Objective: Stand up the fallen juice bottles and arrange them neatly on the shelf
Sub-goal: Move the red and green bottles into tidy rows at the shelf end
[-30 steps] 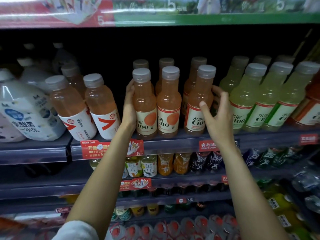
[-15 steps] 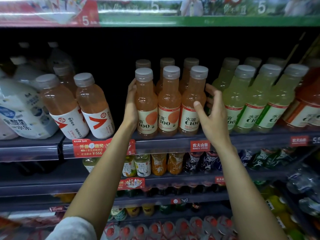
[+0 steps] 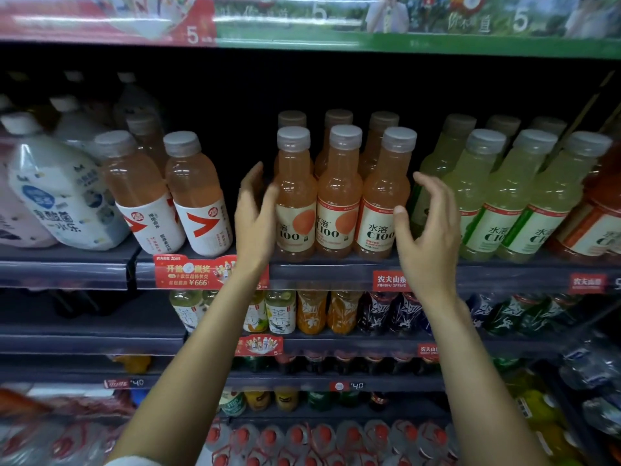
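Orange bottles: three juice bottles [image 3: 339,193] stand upright in a tight front row at 12 o'clock on the shelf [image 3: 336,274], labels facing out, more of the same behind them.
Left hand: left hand [image 3: 253,216] at 9 o'clock of the row, fingers relaxed and spread – whether it touches the nearest bottle I cannot tell, and it grips nothing.
Right hand: right hand [image 3: 426,237] at 3 o'clock of the row, fingers loosely curved and wide, holding nothing.
Done: this row looks stood up and squared.
Left: no bottle lies flat in view – the pale pink bottles [image 3: 168,193] at 9 o'clock and the yellow-green bottles [image 3: 510,196] at 3 o'clock seem to lean, perhaps only lens distortion.
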Demonstrator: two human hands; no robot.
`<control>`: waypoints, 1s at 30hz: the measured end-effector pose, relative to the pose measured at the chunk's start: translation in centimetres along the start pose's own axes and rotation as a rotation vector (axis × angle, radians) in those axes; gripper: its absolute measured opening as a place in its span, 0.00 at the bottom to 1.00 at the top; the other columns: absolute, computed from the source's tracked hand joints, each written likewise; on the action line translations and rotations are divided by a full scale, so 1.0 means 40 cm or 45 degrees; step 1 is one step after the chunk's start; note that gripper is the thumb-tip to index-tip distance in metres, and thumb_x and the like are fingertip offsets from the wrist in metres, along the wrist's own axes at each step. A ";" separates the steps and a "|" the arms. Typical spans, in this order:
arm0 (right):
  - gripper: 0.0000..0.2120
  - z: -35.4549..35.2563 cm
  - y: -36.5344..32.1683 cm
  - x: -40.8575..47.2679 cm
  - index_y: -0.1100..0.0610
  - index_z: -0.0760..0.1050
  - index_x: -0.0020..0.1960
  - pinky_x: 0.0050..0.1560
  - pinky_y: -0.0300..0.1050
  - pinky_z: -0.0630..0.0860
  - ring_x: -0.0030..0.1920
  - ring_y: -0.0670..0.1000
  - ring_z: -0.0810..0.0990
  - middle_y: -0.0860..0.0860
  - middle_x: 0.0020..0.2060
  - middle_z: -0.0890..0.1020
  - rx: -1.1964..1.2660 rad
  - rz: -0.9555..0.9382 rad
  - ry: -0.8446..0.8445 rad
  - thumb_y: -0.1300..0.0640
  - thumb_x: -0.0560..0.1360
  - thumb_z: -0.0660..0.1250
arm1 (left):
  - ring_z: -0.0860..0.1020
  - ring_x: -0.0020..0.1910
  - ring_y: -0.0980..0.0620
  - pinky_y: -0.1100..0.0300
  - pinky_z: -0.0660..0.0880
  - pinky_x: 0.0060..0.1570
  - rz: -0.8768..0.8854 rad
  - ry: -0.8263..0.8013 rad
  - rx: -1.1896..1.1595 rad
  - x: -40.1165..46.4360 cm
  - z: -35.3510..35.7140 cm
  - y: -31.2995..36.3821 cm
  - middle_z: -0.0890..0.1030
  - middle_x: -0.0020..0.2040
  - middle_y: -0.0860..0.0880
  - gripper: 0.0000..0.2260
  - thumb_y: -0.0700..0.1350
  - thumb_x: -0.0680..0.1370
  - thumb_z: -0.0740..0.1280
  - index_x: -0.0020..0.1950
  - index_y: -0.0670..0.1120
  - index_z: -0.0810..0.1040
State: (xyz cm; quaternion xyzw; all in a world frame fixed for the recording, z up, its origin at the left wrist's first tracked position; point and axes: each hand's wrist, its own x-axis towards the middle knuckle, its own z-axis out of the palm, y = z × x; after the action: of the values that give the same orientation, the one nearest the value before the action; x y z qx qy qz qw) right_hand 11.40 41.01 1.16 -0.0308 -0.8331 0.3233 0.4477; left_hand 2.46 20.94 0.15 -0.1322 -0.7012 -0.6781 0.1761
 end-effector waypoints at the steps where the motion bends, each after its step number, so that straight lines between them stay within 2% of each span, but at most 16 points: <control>1: 0.18 -0.002 -0.010 -0.012 0.60 0.69 0.67 0.68 0.33 0.57 0.67 0.52 0.68 0.55 0.64 0.73 -0.026 -0.063 0.030 0.57 0.78 0.61 | 0.70 0.67 0.56 0.57 0.69 0.66 0.099 -0.035 0.130 -0.023 -0.025 0.012 0.72 0.67 0.52 0.22 0.52 0.79 0.60 0.72 0.49 0.66; 3: 0.16 0.003 -0.032 -0.033 0.61 0.72 0.63 0.68 0.40 0.62 0.64 0.53 0.71 0.55 0.60 0.77 -0.041 -0.213 0.014 0.58 0.77 0.60 | 0.74 0.62 0.57 0.62 0.71 0.62 0.329 -0.084 0.431 -0.071 -0.093 0.037 0.76 0.64 0.50 0.18 0.47 0.80 0.62 0.70 0.46 0.69; 5: 0.14 0.014 -0.065 -0.051 0.62 0.75 0.61 0.62 0.47 0.70 0.59 0.53 0.74 0.55 0.54 0.80 -0.020 -0.388 -0.058 0.59 0.77 0.60 | 0.78 0.53 0.56 0.65 0.73 0.54 0.609 -0.042 0.706 -0.104 -0.170 0.060 0.80 0.56 0.47 0.14 0.43 0.80 0.62 0.64 0.43 0.75; 7: 0.13 0.038 -0.108 -0.063 0.61 0.74 0.61 0.57 0.47 0.74 0.55 0.51 0.77 0.54 0.51 0.82 0.016 -0.512 -0.153 0.61 0.77 0.61 | 0.79 0.47 0.51 0.60 0.74 0.50 0.863 0.125 0.833 -0.108 -0.257 0.060 0.83 0.48 0.44 0.10 0.40 0.79 0.61 0.57 0.39 0.79; 9: 0.14 0.082 -0.163 -0.074 0.61 0.73 0.62 0.55 0.44 0.75 0.54 0.49 0.79 0.53 0.51 0.82 0.074 -0.576 -0.218 0.62 0.77 0.62 | 0.78 0.47 0.46 0.59 0.71 0.52 0.971 0.336 0.872 -0.084 -0.354 0.043 0.82 0.47 0.41 0.09 0.39 0.80 0.61 0.54 0.37 0.78; 11: 0.15 0.125 -0.209 -0.080 0.61 0.73 0.63 0.57 0.39 0.74 0.55 0.48 0.78 0.53 0.53 0.82 0.125 -0.578 -0.254 0.62 0.77 0.63 | 0.77 0.51 0.43 0.54 0.71 0.55 0.897 0.442 0.731 -0.042 -0.422 0.012 0.78 0.52 0.42 0.10 0.41 0.80 0.61 0.59 0.39 0.75; 13: 0.17 0.195 -0.273 -0.092 0.60 0.70 0.66 0.60 0.39 0.72 0.58 0.48 0.76 0.53 0.57 0.79 0.230 -0.504 -0.288 0.60 0.78 0.63 | 0.75 0.59 0.45 0.50 0.71 0.61 0.690 0.421 0.470 -0.001 -0.483 -0.014 0.75 0.60 0.46 0.15 0.43 0.80 0.62 0.66 0.43 0.68; 15: 0.20 0.253 -0.317 -0.096 0.58 0.66 0.69 0.63 0.43 0.71 0.63 0.48 0.73 0.53 0.62 0.75 0.309 -0.377 -0.321 0.58 0.78 0.63 | 0.71 0.65 0.53 0.51 0.68 0.67 0.465 0.319 0.196 0.035 -0.494 -0.034 0.70 0.66 0.48 0.22 0.47 0.78 0.62 0.70 0.43 0.62; 18: 0.27 0.337 -0.351 -0.099 0.57 0.60 0.73 0.67 0.51 0.68 0.69 0.50 0.66 0.53 0.68 0.68 0.321 -0.200 -0.303 0.54 0.77 0.65 | 0.66 0.70 0.60 0.61 0.62 0.70 0.325 0.129 0.033 0.086 -0.489 -0.046 0.63 0.72 0.45 0.30 0.51 0.77 0.62 0.74 0.40 0.56; 20: 0.31 0.389 -0.369 -0.108 0.54 0.57 0.74 0.69 0.55 0.66 0.72 0.50 0.63 0.49 0.71 0.64 0.331 -0.074 -0.267 0.52 0.76 0.66 | 0.61 0.74 0.57 0.55 0.59 0.73 0.271 -0.006 -0.025 0.127 -0.497 -0.066 0.60 0.75 0.47 0.30 0.58 0.78 0.63 0.75 0.51 0.56; 22: 0.34 0.419 -0.387 -0.114 0.51 0.53 0.75 0.70 0.56 0.64 0.73 0.49 0.61 0.43 0.71 0.60 0.380 0.049 -0.276 0.52 0.75 0.67 | 0.60 0.75 0.55 0.49 0.58 0.74 0.165 -0.076 -0.125 0.168 -0.500 -0.076 0.61 0.76 0.54 0.26 0.64 0.78 0.59 0.73 0.61 0.57; 24: 0.35 0.432 -0.399 -0.114 0.48 0.51 0.75 0.72 0.55 0.63 0.74 0.49 0.60 0.43 0.72 0.58 0.424 0.145 -0.306 0.54 0.75 0.68 | 0.65 0.72 0.60 0.54 0.63 0.70 -0.021 -0.109 -0.397 0.194 -0.492 -0.075 0.66 0.73 0.59 0.23 0.63 0.80 0.55 0.73 0.59 0.60; 25: 0.36 0.438 -0.405 -0.114 0.47 0.50 0.74 0.72 0.55 0.62 0.74 0.49 0.60 0.44 0.73 0.58 0.429 0.180 -0.317 0.56 0.75 0.68 | 0.67 0.70 0.61 0.57 0.64 0.69 -0.073 -0.121 -0.484 0.208 -0.488 -0.080 0.66 0.73 0.58 0.21 0.60 0.82 0.53 0.74 0.57 0.60; 27: 0.37 0.451 -0.414 -0.116 0.47 0.50 0.75 0.72 0.55 0.63 0.74 0.49 0.60 0.47 0.75 0.58 0.429 0.233 -0.329 0.57 0.75 0.69 | 0.69 0.69 0.59 0.58 0.66 0.69 -0.100 -0.160 -0.469 0.228 -0.484 -0.107 0.65 0.74 0.52 0.21 0.57 0.83 0.49 0.76 0.54 0.59; 30: 0.37 0.461 -0.419 -0.119 0.49 0.51 0.75 0.71 0.54 0.64 0.73 0.48 0.61 0.48 0.74 0.60 0.429 0.260 -0.317 0.58 0.75 0.69 | 0.71 0.69 0.50 0.49 0.65 0.71 -0.208 -0.230 -0.501 0.240 -0.476 -0.138 0.70 0.72 0.46 0.30 0.64 0.78 0.53 0.77 0.50 0.61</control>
State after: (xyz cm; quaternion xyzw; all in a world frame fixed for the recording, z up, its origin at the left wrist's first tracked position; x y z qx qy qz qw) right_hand 4.11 16.76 0.01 0.0002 -0.8087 0.5027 0.3054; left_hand -7.28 1.18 -0.41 -0.1669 -0.5769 -0.7991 0.0282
